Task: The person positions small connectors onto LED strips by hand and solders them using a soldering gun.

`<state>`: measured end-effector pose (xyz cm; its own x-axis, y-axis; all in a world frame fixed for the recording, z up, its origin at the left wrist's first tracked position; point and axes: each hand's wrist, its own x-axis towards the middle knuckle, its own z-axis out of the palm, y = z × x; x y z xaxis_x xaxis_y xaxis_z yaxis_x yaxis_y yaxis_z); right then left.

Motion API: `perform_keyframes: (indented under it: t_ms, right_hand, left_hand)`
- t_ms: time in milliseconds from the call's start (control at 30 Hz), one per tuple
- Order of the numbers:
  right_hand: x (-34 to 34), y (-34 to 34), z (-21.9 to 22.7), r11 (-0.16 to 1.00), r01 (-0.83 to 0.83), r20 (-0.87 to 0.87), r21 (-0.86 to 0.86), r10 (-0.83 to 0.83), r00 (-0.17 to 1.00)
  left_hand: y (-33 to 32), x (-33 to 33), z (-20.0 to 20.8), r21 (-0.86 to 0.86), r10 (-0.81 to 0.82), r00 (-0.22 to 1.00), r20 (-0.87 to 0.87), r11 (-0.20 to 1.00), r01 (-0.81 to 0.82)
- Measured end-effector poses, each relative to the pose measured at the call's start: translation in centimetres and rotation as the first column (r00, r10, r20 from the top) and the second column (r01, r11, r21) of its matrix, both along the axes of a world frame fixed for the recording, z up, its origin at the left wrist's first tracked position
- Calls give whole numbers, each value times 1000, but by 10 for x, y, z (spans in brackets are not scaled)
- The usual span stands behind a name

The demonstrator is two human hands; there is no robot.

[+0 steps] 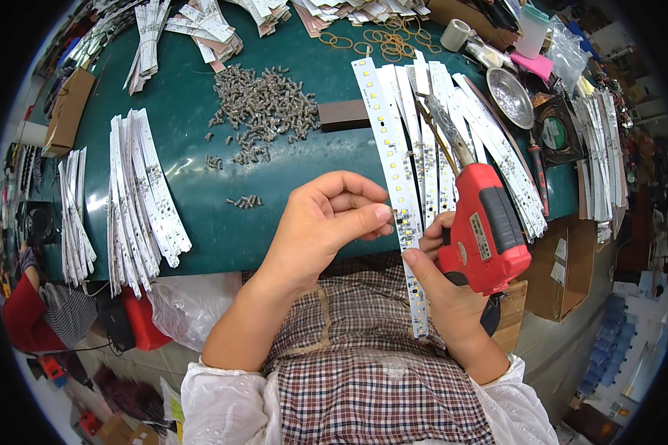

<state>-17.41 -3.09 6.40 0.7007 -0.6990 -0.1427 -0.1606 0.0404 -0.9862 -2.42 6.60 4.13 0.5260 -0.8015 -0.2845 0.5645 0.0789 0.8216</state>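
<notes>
An LED circuit board strip (pixel 384 137), long, narrow and white, stands nearly lengthwise before me. My right hand (pixel 441 285) steadies its lower part with the thumb while also gripping a red soldering gun (pixel 473 230) with a black panel. The gun's metal barrel and thin brass-coloured tube point up and left, apart from the strip I hold. At the strip's left edge, my left hand (pixel 323 219) is closed in a pinch, thumb against fingers; whatever lies between the tips is too small to make out. Several small metal parts (pixel 245 201) lie on the table just beyond it.
A heap of small metal parts (pixel 263 100) sits on the green table (pixel 200 159). Bundled strips (pixel 137 193) lie left, more strips (pixel 497 148) right. Behind are a dark block (pixel 343 116) and rubber bands (pixel 393 41); a metal dish (pixel 510 99) and small fan (pixel 559 130) stand right.
</notes>
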Motion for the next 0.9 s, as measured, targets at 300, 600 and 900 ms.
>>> perform_keyframes:
  t_ms: [300, 600, 900]
  right_hand:
    - [-2, -3, -2, 999, -32, 33, -23, 32, 999]
    - [-2, -3, 0, 996, -92, 31, -15, 92, 995]
    - [-1, -2, -2, 996, -84, 28, -5, 84, 996]
  left_hand:
    - [1, 2, 2, 28, -65, 997, 36, 998, 64]
    - [2, -1, -2, 13, -57, 995, 81, 998, 56]
    - [5, 3, 1, 31, -87, 989, 122, 996, 84]
